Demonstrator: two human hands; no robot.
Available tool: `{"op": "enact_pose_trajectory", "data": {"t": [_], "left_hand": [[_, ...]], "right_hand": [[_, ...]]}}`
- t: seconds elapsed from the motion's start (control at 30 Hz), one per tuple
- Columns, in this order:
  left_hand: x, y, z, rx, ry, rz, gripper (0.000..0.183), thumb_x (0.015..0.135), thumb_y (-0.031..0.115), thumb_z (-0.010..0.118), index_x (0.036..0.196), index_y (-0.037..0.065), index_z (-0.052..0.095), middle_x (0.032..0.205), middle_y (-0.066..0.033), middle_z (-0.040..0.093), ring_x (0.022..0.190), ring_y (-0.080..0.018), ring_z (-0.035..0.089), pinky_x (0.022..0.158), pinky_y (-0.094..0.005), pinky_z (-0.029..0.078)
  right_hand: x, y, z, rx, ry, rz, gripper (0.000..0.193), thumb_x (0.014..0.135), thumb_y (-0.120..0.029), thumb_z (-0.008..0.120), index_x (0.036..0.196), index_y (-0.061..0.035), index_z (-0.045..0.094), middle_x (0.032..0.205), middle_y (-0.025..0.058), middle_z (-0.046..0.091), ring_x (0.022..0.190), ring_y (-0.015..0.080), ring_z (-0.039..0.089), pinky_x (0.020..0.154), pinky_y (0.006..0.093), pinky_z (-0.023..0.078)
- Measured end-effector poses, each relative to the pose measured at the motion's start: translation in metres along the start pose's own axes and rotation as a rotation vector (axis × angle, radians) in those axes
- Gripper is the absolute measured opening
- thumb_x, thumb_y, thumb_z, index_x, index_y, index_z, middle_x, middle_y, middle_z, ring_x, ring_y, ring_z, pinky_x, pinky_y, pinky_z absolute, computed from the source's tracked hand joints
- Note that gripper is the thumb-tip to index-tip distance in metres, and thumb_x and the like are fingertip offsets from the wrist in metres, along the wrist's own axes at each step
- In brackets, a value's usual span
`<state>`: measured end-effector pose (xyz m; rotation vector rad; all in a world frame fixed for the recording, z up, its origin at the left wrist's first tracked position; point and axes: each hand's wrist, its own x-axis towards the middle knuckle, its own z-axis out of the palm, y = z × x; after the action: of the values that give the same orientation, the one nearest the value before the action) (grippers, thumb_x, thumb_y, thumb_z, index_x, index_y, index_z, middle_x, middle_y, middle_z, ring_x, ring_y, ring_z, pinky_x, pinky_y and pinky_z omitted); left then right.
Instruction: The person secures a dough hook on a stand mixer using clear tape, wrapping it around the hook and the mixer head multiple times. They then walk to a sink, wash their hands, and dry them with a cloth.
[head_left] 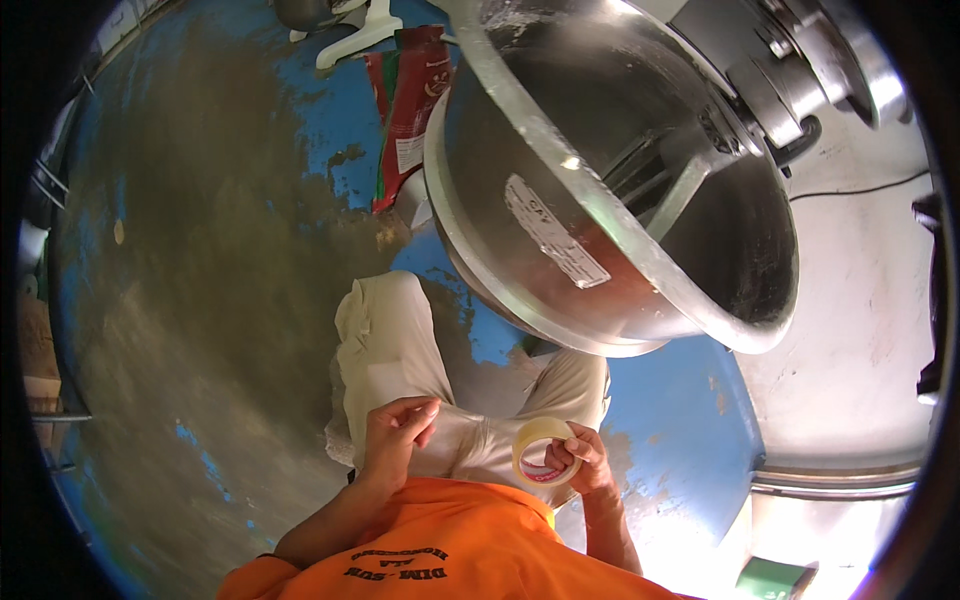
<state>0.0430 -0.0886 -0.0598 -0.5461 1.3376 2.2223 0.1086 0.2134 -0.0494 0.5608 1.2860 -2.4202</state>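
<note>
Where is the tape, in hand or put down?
In hand: the right hand grips the tape, with fingers showing inside its ring.

One head-worn fisheye looks steeply down from above the left hand point(398, 430) and right hand point(588, 458), near enough to show both, with floor point(220, 300) beyond them

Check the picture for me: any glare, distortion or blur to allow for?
Head view: glare washes out the lower right; head view: highlights glint off the mixing bowl; head view: fisheye bends straight edges near the dark surround; head view: the tape roll in the right grip shows no marked blur.
</note>
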Motion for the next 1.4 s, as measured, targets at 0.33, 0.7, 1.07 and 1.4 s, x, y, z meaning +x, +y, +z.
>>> {"op": "enact_pose_trajectory", "data": {"t": [0.33, 0.7, 1.07, 1.4], "left_hand": [[-0.030, 0.059, 0.047, 0.842, -0.141, 1.219, 0.023, 0.075, 0.006, 0.078, 0.098, 0.006, 0.074, 0.091, -0.0046, 0.067, 0.077, -0.0205, 0.065, 0.067, -0.0311, 0.054], [-0.039, 0.119, 0.115, 1.150, -0.433, 1.287, 0.021, 0.076, -0.002, 0.069, 0.097, 0.002, 0.066, 0.082, -0.0083, 0.065, 0.071, -0.0248, 0.064, 0.060, -0.0359, 0.051], [-0.053, 0.154, 0.145, 1.024, -0.369, 1.238, 0.009, 0.082, -0.006, 0.072, 0.090, -0.002, 0.070, 0.077, -0.0086, 0.066, 0.064, -0.0169, 0.061, 0.056, -0.0277, 0.047], [-0.053, 0.161, 0.165, 1.007, -0.250, 1.351, 0.008, 0.080, -0.008, 0.072, 0.086, -0.003, 0.071, 0.078, -0.0091, 0.069, 0.067, -0.0148, 0.061, 0.057, -0.0245, 0.045]], "right_hand": [[0.036, 0.038, 0.028, 0.087, 0.152, 0.128, 0.036, 0.096, -0.022, 0.055, 0.122, 0.0027, 0.056, 0.108, 0.0110, 0.064, 0.093, 0.0201, 0.063, 0.085, 0.0312, 0.051], [0.030, 0.036, 0.079, -0.632, 0.003, -0.750, 0.044, 0.089, -0.030, 0.069, 0.117, 0.0024, 0.056, 0.108, 0.0135, 0.062, 0.102, 0.0261, 0.060, 0.091, 0.0377, 0.047], [0.023, -0.003, 0.096, -0.684, -0.107, -0.724, 0.025, 0.084, -0.008, 0.072, 0.104, 0.0015, 0.059, 0.089, 0.0123, 0.065, 0.082, 0.0221, 0.063, 0.076, 0.0342, 0.050], [-0.004, -0.020, 0.090, -0.680, -0.054, -0.769, 0.028, 0.095, -0.022, 0.063, 0.100, 0.0052, 0.059, 0.082, 0.0207, 0.063, 0.072, 0.0323, 0.062, 0.066, 0.0388, 0.049]]}}
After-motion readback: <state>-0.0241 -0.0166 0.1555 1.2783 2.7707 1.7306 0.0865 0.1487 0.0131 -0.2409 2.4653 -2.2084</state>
